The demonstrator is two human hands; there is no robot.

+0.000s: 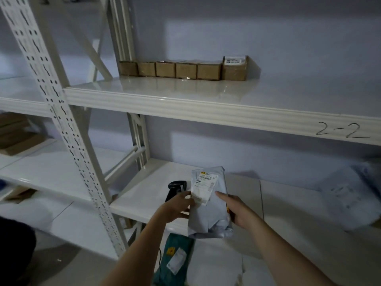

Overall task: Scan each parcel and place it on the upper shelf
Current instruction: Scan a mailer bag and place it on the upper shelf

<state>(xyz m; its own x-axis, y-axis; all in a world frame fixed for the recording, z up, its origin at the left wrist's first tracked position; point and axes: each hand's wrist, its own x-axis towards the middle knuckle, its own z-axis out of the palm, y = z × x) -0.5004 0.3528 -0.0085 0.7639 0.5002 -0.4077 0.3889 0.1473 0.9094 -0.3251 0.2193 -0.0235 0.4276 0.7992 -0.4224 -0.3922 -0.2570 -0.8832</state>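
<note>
Both hands [208,207] grip grey parcel [208,215]; scanner [175,187] behind.

The front edge of the upper shelf [206,112] bears the handwritten mark "2-2" [343,132]. A white label with a barcode [204,185] sits on the grey parcel [208,205], its print too small to read. The label [235,61] on the tallest cardboard box [235,69] is likewise illegible.

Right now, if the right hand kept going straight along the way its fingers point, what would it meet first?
The right hand already holds the grey parcel; its fingers point up-left across the shipping label. Beyond lies the left hand, probably first, though depth is unclear.
</note>
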